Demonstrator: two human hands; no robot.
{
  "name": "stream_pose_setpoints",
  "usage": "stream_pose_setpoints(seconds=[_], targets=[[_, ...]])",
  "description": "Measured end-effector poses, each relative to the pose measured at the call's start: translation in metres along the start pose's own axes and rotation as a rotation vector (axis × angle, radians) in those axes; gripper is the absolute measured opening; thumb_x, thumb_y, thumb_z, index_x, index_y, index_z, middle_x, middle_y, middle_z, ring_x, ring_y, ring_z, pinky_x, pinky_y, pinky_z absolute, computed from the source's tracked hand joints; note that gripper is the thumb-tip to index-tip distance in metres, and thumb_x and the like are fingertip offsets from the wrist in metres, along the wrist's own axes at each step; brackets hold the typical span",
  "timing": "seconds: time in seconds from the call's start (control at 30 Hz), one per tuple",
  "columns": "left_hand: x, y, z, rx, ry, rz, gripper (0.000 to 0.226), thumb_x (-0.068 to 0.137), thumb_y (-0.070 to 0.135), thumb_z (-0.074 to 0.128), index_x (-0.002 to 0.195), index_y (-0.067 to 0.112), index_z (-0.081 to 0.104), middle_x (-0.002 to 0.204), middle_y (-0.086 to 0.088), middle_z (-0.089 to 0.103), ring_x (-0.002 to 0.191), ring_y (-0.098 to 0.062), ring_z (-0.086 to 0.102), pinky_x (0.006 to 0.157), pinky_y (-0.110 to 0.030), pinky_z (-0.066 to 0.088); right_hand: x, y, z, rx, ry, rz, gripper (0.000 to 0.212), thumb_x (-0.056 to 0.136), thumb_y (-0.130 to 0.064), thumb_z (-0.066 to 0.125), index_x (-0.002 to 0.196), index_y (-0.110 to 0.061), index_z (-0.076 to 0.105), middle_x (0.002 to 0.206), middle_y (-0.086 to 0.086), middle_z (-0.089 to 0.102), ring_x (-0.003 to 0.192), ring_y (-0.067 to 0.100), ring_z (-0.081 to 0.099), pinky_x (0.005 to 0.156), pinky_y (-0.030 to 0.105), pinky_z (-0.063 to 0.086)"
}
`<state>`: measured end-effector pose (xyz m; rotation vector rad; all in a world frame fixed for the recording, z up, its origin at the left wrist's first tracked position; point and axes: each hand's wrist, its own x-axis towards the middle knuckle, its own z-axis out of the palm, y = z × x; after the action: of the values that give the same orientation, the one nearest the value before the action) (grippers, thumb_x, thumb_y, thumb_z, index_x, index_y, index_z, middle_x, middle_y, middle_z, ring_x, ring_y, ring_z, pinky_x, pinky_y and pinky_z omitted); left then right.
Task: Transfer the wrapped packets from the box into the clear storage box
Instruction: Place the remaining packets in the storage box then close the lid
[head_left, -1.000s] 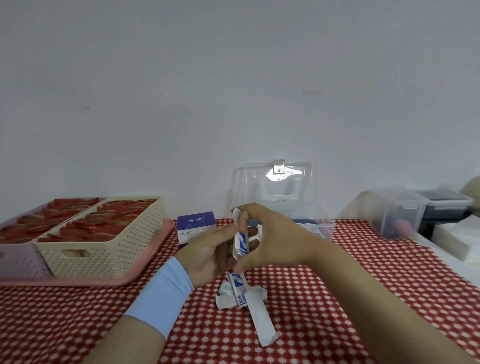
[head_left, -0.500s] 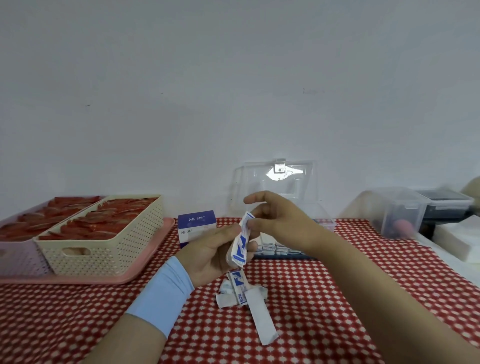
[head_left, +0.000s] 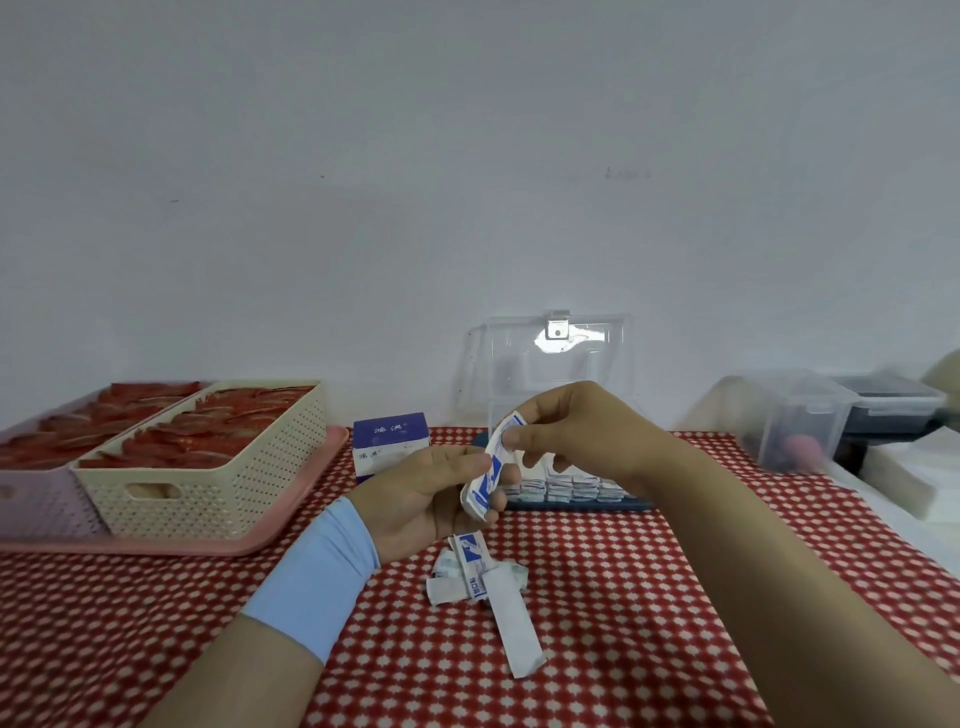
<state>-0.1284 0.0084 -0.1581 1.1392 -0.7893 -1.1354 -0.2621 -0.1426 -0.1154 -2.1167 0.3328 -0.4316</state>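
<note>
My left hand, with a light blue wristband, holds the lower end of a white-and-blue wrapped packet above the table. My right hand pinches the packet's upper end between thumb and fingers. A small pile of loose packets lies on the red checked cloth just below my hands. The blue-and-white cardboard box stands behind my left hand. The clear storage box sits behind my right hand with its lid raised, and rows of packets show inside it.
A cream perforated basket of red items and a lilac one rest on a pink tray at the left. More clear containers and white sheets stand at the right. A white wall rises behind the table.
My right hand has drawn the packet's top end up and to the right, stretching it out from my left hand. The row of packets in the clear box has come into view.
</note>
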Motion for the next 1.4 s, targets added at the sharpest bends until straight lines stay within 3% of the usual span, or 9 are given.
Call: stream_pose_setpoints(seconds=[0.17,0.3,0.4,0.53,0.87,1.07,1.17,1.23,1.4], targets=[[0.012,0.019,0.003,0.121,0.015,-0.046,0.037,0.087,0.026,0.060,0.116,0.004,0.062,0.094,-0.012,0.073,0.071,-0.017,0.068,0.061,-0.025,0.059,0.004,-0.005,-0.017,0.007,-0.014,0.009,0.008,0.092,-0.019,0.070,0.087,-0.018,0.077,0.076,-0.006,0.075,0.065,0.005,0.065,0.057,0.023,0.043],[0.039,0.055,0.001,0.305,0.010,-0.073,0.038,0.088,0.034,0.064,0.107,0.001,0.063,0.095,-0.015,0.072,0.071,-0.020,0.067,0.064,-0.028,0.058,0.037,-0.006,-0.055,-0.094,0.185,0.021,0.010,0.092,-0.017,0.069,0.088,-0.014,0.078,0.060,-0.009,0.068,0.049,0.001,0.054,0.045,0.015,0.037],[0.067,0.073,-0.005,0.756,0.146,-0.050,0.026,0.097,0.029,0.061,0.096,0.003,0.066,0.091,-0.010,0.074,0.073,-0.020,0.070,0.070,-0.030,0.059,0.069,0.002,-0.074,-0.247,0.240,0.053,0.013,0.092,-0.015,0.069,0.083,-0.010,0.077,0.059,-0.004,0.063,0.048,0.010,0.049,0.041,0.014,0.036],[0.098,0.075,-0.012,1.339,0.281,0.103,0.017,0.094,0.020,0.057,0.097,0.013,0.072,0.097,-0.001,0.073,0.091,-0.019,0.068,0.088,-0.032,0.055,0.105,0.018,-0.064,-0.478,0.040,0.128,0.025,0.093,-0.017,0.068,0.068,-0.021,0.069,0.065,-0.003,0.065,0.051,0.013,0.051,0.049,0.019,0.042],[0.107,0.056,-0.027,1.533,0.024,0.196,0.029,0.087,0.022,0.054,0.099,0.022,0.080,0.106,0.009,0.065,0.104,-0.010,0.052,0.096,-0.030,0.046,0.147,0.042,-0.020,-0.668,-0.312,0.229,0.026,0.092,-0.030,0.068,0.090,-0.005,0.075,0.063,0.001,0.064,0.052,0.012,0.052,0.061,0.024,0.045],[0.110,0.043,-0.030,1.816,-0.089,0.247,0.055,0.075,0.045,0.032,0.104,0.033,0.078,0.103,0.016,0.070,0.107,-0.010,0.046,0.105,-0.032,0.031,0.155,0.051,-0.002,-0.829,-0.335,0.231,0.014,0.088,-0.007,0.065,0.089,0.004,0.073,0.059,0.004,0.061,0.056,0.016,0.056,0.065,0.026,0.048],[0.108,0.043,-0.026,1.911,-0.108,0.257,0.057,0.076,0.048,0.031,0.106,0.033,0.076,0.107,0.016,0.069,0.109,-0.011,0.043,0.107,-0.033,0.023,0.153,0.049,0.003,-1.018,-0.358,0.230,0.009,0.085,0.001,0.065,0.077,0.000,0.069,0.059,0.002,0.057,0.053,0.016,0.052,0.055,0.022,0.044],[0.106,0.041,-0.025,1.988,-0.125,0.269,0.060,0.074,0.053,0.028,0.103,0.031,0.077,0.102,0.016,0.069,0.109,-0.011,0.042,0.107,-0.035,0.021,0.152,0.048,0.007,-1.113,-0.380,0.216,0.027,0.086,0.002,0.064,0.063,-0.009,0.056,0.058,-0.001,0.052,0.052,0.011,0.046,0.054,0.022,0.039],[0.106,0.036,-0.024,2.123,-0.137,0.301,0.055,0.075,0.055,0.029,0.081,0.024,0.074,0.076,0.011,0.065,0.095,-0.014,0.042,0.105,-0.037,0.024,0.150,0.050,0.009,-1.071,-0.332,0.190,0.033,0.088,-0.003,0.062,0.059,-0.014,0.050,0.062,0.000,0.058,0.054,0.011,0.052,0.059,0.026,0.044]])
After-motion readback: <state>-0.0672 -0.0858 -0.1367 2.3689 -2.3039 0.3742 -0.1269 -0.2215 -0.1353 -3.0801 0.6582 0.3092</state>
